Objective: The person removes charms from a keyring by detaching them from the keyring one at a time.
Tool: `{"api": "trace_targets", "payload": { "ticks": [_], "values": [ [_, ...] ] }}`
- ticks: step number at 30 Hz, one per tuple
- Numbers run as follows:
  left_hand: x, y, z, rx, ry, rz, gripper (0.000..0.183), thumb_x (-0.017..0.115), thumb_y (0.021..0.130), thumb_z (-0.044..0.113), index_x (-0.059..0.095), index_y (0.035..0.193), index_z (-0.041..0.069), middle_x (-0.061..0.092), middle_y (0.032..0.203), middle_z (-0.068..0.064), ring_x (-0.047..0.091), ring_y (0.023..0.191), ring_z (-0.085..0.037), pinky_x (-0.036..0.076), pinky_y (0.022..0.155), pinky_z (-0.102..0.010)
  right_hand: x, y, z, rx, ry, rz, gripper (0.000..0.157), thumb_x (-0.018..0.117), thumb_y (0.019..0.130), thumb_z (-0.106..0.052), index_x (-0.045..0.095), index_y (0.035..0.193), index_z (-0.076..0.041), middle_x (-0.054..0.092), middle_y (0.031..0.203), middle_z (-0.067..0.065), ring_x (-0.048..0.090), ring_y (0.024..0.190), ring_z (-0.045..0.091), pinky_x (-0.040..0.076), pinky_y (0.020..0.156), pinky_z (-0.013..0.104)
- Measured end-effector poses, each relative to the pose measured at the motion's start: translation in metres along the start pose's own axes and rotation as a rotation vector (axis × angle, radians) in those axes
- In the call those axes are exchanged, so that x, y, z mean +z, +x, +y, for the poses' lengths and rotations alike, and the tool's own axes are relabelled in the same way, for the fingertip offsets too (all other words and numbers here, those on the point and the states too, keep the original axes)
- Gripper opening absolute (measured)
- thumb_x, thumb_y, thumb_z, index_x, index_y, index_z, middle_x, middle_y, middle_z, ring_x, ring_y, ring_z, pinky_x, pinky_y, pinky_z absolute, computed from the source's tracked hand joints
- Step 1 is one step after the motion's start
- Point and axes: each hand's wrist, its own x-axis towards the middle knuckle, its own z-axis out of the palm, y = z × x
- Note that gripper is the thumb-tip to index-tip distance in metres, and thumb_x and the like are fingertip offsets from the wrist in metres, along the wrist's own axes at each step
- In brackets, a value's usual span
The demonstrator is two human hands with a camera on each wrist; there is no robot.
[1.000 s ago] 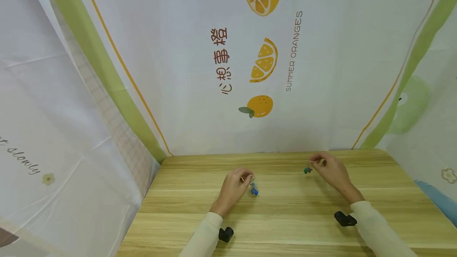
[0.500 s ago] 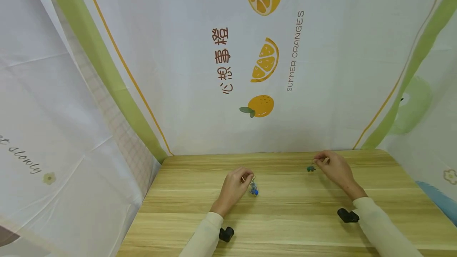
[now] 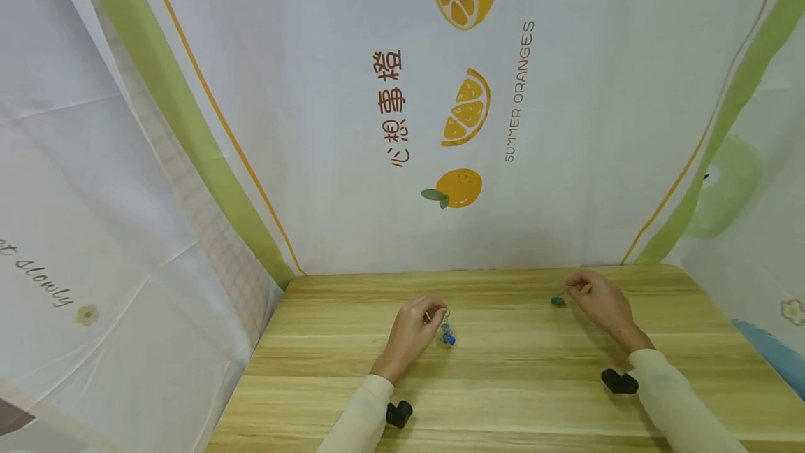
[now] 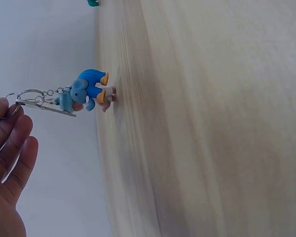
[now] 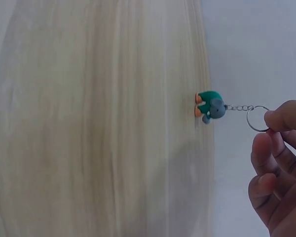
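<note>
My left hand (image 3: 411, 334) pinches a key ring between thumb and finger at the middle of the table. A small blue elephant charm (image 4: 91, 83) hangs from it on a chain, with a paler figure (image 4: 65, 101) and a slim metal piece (image 4: 52, 109) beside it. Farther back on the right, my right hand (image 3: 600, 303) pinches the ring (image 5: 255, 118) of an elephant keychain (image 5: 211, 102) with a green body and grey head. Its chain is stretched out straight from the ring. Whether the green elephant's feet touch the table I cannot tell.
Both hands are over a light wood-grain table (image 3: 503, 397). A white cloth (image 3: 566, 159) printed with oranges hangs behind its back edge, and more cloth hangs at both sides. Black wrist cameras (image 3: 619, 381) sit on both wrists.
My right hand has moved a little to the right, carrying the green elephant keychain with it. The left hand has stayed almost in place with its key ring.
</note>
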Motion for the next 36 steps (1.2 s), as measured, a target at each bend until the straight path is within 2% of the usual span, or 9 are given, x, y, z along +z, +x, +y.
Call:
{"api": "trace_targets", "payload": {
  "ticks": [6, 11, 22, 29, 36],
  "values": [
    [-0.001, 0.000, 0.000, 0.002, 0.002, 0.000, 0.006, 0.072, 0.103, 0.012, 0.078, 0.103, 0.011, 0.075, 0.090, 0.000, 0.066, 0.077, -0.006, 0.058, 0.069, -0.018, -0.005, -0.002, 0.008, 0.031, -0.019, 0.005, 0.023, 0.065, 0.106, -0.021, 0.075, 0.116, -0.002, 0.073, 0.107, 0.015, 0.060, 0.074, 0.013, 0.045, 0.056, 0.031],
    [-0.001, 0.000, 0.000, 0.006, 0.002, 0.006, 0.006, 0.072, 0.103, 0.012, 0.078, 0.102, 0.011, 0.075, 0.090, 0.001, 0.066, 0.077, -0.006, 0.057, 0.069, -0.018, -0.008, -0.003, 0.014, 0.041, -0.037, 0.024, 0.023, 0.065, 0.105, -0.020, 0.075, 0.114, -0.002, 0.074, 0.105, 0.016, 0.056, 0.069, 0.012, 0.043, 0.056, 0.030],
    [-0.003, 0.001, 0.000, -0.008, 0.001, 0.004, 0.009, 0.071, 0.104, 0.013, 0.079, 0.104, 0.008, 0.076, 0.091, 0.000, 0.066, 0.078, -0.005, 0.058, 0.069, -0.019, -0.013, -0.007, 0.033, 0.083, -0.068, 0.016, 0.021, 0.063, 0.105, -0.019, 0.075, 0.111, -0.002, 0.075, 0.104, 0.017, 0.066, 0.082, 0.022, 0.046, 0.062, 0.030],
    [-0.005, 0.001, 0.001, -0.008, 0.007, 0.009, 0.007, 0.071, 0.104, 0.013, 0.078, 0.104, 0.011, 0.074, 0.091, 0.000, 0.065, 0.078, -0.004, 0.059, 0.069, -0.021, -0.015, -0.007, 0.039, 0.169, -0.085, -0.023, 0.027, 0.060, 0.105, -0.021, 0.074, 0.115, 0.000, 0.075, 0.110, 0.022, 0.071, 0.093, 0.036, 0.051, 0.064, 0.034],
    [-0.004, 0.002, -0.001, -0.011, 0.000, 0.004, 0.008, 0.072, 0.103, 0.012, 0.078, 0.104, 0.008, 0.074, 0.090, 0.000, 0.065, 0.077, -0.005, 0.058, 0.069, -0.019, -0.018, -0.007, 0.044, 0.230, -0.096, -0.061, 0.031, 0.058, 0.103, -0.021, 0.072, 0.118, 0.003, 0.073, 0.111, 0.026, 0.070, 0.096, 0.039, 0.051, 0.065, 0.036]
  ]
}}
